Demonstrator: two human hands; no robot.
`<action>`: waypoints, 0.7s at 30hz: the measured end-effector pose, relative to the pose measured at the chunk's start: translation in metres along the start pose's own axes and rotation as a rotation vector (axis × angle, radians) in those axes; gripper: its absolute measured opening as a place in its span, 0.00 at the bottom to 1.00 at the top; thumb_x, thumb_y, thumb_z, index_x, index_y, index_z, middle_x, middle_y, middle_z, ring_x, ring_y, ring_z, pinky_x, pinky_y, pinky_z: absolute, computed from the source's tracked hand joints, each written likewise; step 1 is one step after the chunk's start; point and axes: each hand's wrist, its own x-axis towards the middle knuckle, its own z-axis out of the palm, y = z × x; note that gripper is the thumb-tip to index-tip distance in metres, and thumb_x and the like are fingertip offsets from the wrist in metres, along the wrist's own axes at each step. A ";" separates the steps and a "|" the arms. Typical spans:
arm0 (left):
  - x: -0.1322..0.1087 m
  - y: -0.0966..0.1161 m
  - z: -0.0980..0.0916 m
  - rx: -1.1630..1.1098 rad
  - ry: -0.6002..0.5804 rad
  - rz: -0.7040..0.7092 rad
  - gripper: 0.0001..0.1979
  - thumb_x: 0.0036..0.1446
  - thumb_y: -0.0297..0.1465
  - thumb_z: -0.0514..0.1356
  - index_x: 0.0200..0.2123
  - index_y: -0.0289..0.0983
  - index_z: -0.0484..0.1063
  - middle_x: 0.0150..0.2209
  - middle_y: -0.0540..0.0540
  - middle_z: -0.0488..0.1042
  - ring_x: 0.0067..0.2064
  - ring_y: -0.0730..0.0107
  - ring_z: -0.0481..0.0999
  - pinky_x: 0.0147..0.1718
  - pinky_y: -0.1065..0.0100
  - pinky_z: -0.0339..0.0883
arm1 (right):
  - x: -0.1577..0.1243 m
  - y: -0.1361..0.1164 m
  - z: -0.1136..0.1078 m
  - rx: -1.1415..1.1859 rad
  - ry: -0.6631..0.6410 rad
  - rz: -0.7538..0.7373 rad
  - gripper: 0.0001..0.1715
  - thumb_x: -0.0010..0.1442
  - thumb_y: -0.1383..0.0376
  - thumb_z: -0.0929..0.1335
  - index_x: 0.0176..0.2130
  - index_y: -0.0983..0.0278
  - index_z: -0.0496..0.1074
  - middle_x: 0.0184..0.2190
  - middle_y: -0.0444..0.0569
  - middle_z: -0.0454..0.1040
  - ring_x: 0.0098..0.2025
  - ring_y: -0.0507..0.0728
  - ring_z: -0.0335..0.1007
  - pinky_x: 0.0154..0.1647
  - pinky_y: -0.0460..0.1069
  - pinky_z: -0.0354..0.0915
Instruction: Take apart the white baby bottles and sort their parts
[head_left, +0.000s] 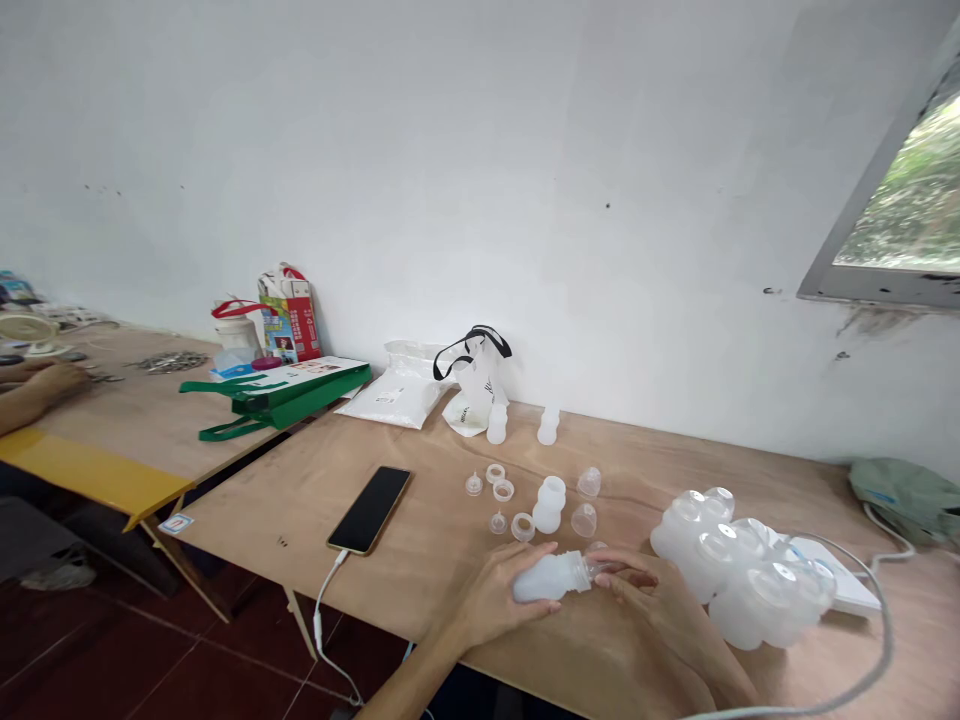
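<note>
My left hand (491, 592) is wrapped round a milky white baby bottle (549, 577), tipped on its side above the near part of the table. At its right end, a clear nipple (598, 568) sits by the collar, and the fingers of my right hand (651, 590) close on it. Just beyond stands another baby bottle (550, 505) without a top. Beside it lie several clear collar rings (503, 490) and nipples (474, 484) on the left, and domed clear caps (589, 482) on the right. Two more bottles (548, 427) stand by the wall.
A cluster of capped bottles (750, 570) stands at the right beside a white box (847, 580), with a cable (889, 620) curving past. A charging phone (370, 510) lies left. Behind are a white packet (397, 390) and bag (476, 395). Another person's hand (56, 385) rests at far left.
</note>
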 end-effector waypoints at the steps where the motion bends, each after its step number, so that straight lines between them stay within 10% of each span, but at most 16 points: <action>1: 0.000 0.001 -0.001 0.006 -0.004 0.009 0.36 0.56 0.46 0.70 0.67 0.51 0.65 0.62 0.50 0.73 0.62 0.55 0.72 0.64 0.59 0.64 | 0.000 -0.001 0.001 0.010 -0.011 -0.018 0.17 0.56 0.48 0.73 0.42 0.52 0.85 0.43 0.49 0.85 0.46 0.68 0.80 0.45 0.56 0.75; 13: 0.000 -0.001 0.001 0.058 -0.002 0.074 0.37 0.56 0.44 0.71 0.66 0.49 0.66 0.60 0.49 0.75 0.59 0.57 0.74 0.62 0.61 0.65 | -0.001 -0.010 0.016 -0.133 -0.023 -0.072 0.28 0.66 0.44 0.65 0.27 0.58 0.78 0.26 0.45 0.80 0.32 0.59 0.76 0.33 0.50 0.69; 21: 0.000 -0.001 0.002 0.077 0.014 0.075 0.36 0.56 0.44 0.71 0.66 0.48 0.67 0.59 0.48 0.76 0.58 0.56 0.75 0.61 0.61 0.65 | 0.001 -0.007 0.014 -0.055 -0.111 -0.084 0.23 0.63 0.43 0.68 0.39 0.58 0.79 0.39 0.48 0.81 0.42 0.60 0.76 0.39 0.49 0.69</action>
